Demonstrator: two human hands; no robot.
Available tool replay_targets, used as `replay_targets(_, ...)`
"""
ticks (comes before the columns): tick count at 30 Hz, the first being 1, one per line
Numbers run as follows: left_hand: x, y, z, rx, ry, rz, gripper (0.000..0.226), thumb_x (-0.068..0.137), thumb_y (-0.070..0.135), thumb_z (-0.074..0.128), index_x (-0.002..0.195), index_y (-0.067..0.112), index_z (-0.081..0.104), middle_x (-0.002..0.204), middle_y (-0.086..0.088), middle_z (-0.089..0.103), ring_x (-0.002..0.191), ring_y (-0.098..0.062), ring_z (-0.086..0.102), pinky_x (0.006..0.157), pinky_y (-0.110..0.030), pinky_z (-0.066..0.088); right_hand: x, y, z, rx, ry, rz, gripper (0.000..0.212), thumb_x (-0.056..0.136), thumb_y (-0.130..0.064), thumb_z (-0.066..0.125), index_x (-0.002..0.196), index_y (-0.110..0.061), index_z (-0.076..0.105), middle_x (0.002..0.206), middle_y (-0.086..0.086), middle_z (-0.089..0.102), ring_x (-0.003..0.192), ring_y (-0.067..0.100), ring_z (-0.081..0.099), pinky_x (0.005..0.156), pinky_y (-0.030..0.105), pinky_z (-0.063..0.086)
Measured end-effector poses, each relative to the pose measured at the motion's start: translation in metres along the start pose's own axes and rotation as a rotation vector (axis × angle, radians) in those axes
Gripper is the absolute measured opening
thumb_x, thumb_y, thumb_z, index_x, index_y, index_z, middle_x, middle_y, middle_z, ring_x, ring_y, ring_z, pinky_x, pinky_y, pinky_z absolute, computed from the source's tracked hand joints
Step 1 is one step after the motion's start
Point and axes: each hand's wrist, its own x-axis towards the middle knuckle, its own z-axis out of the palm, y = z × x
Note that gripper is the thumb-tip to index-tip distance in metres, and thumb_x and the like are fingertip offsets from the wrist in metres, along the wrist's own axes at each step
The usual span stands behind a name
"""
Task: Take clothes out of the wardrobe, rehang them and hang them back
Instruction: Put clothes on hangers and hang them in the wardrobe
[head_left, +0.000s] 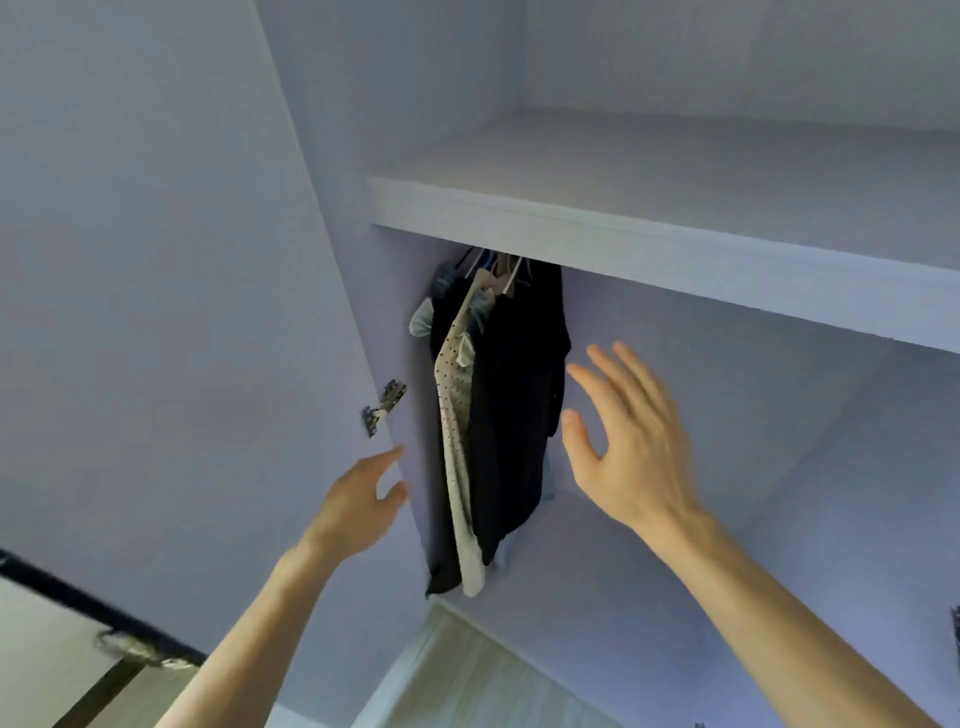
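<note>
Several garments hang bunched at the left end of the open wardrobe, under a shelf: a black garment (519, 415) in front on the right, a cream dotted garment (454, 441) left of it, bits of pale blue cloth (422, 318) behind. Their hanger hooks (488, 262) vanish under the shelf edge; the rail is hidden. My right hand (623, 441) is raised just right of the black garment, fingers spread, holding nothing. My left hand (358, 504) reaches up left of the clothes, near the wardrobe's side panel, fingers relaxed and empty.
A white shelf (649, 244) spans the wardrobe above the clothes. The open door (156, 312) stands at left with a metal hinge (384, 405). The wardrobe's inside right of the clothes (727, 415) holds no garments. Wooden floor (467, 675) shows below.
</note>
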Motion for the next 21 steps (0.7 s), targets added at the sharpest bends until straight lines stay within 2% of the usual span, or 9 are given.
replay_targets(3, -0.065, -0.045, 0.013, 0.039, 0.016, -0.091, 0.053, 0.101, 0.037, 0.051, 0.152, 0.033, 0.036, 0.155, 0.005, 0.040, 0.142, -0.017, 0.038, 0.113, -0.029, 0.031, -0.044, -0.037, 0.028, 0.169, -0.304, 0.036, 0.036, 0.096, -0.028, 0.059, 0.130, -0.018, 0.066, 0.144, -0.001, 0.057, 0.145, 0.017, 0.037, 0.112, 0.042, 0.041)
replay_targets(6, -0.138, -0.096, 0.016, 0.101, 0.042, -0.229, 0.053, 0.101, 0.039, 0.050, 0.151, 0.032, 0.038, 0.154, 0.005, 0.042, 0.138, -0.019, 0.043, 0.113, -0.030, 0.034, -0.080, -0.087, 0.055, 0.328, -0.632, -0.001, 0.036, 0.099, -0.029, 0.059, 0.135, -0.023, 0.064, 0.148, -0.006, 0.053, 0.148, 0.009, 0.030, 0.119, 0.034, 0.031)
replay_targets(8, -0.196, -0.131, 0.014, 0.131, 0.081, -0.325, 0.050, 0.100, 0.039, 0.051, 0.149, 0.031, 0.043, 0.152, 0.006, 0.044, 0.136, -0.017, 0.044, 0.112, -0.030, 0.036, -0.105, -0.128, 0.068, 0.402, -0.772, -0.071, 0.036, 0.100, -0.031, 0.058, 0.135, -0.027, 0.063, 0.149, -0.008, 0.052, 0.147, 0.007, 0.031, 0.120, 0.025, 0.024)
replay_targets(10, -0.265, -0.164, 0.012, 0.172, 0.127, -0.438, 0.048, 0.099, 0.039, 0.052, 0.146, 0.030, 0.048, 0.150, 0.006, 0.048, 0.136, -0.018, 0.045, 0.112, -0.031, 0.036, -0.134, -0.175, 0.074, 0.457, -0.883, -0.175, 0.036, 0.099, -0.030, 0.059, 0.135, -0.030, 0.063, 0.149, -0.008, 0.052, 0.146, 0.009, 0.033, 0.119, 0.022, 0.022)
replay_targets(15, -0.471, -0.221, 0.024, 0.115, 0.256, -0.822, 0.045, 0.098, 0.037, 0.052, 0.142, 0.027, 0.053, 0.147, 0.006, 0.051, 0.130, -0.019, 0.051, 0.108, -0.032, 0.039, -0.220, -0.300, 0.061, 0.561, -1.095, -0.468, 0.036, 0.100, -0.037, 0.056, 0.136, -0.034, 0.062, 0.152, -0.009, 0.048, 0.148, 0.007, 0.029, 0.121, 0.032, 0.026)
replay_targets(21, -0.720, -0.226, 0.073, -0.033, 0.378, -1.263, 0.047, 0.101, 0.039, 0.045, 0.148, 0.030, 0.043, 0.153, 0.007, 0.042, 0.140, -0.017, 0.040, 0.111, -0.032, 0.034, -0.333, -0.444, 0.003, 0.652, -1.271, -0.850, 0.040, 0.102, -0.047, 0.048, 0.141, -0.041, 0.053, 0.155, -0.014, 0.042, 0.150, 0.007, 0.024, 0.120, 0.029, 0.021)
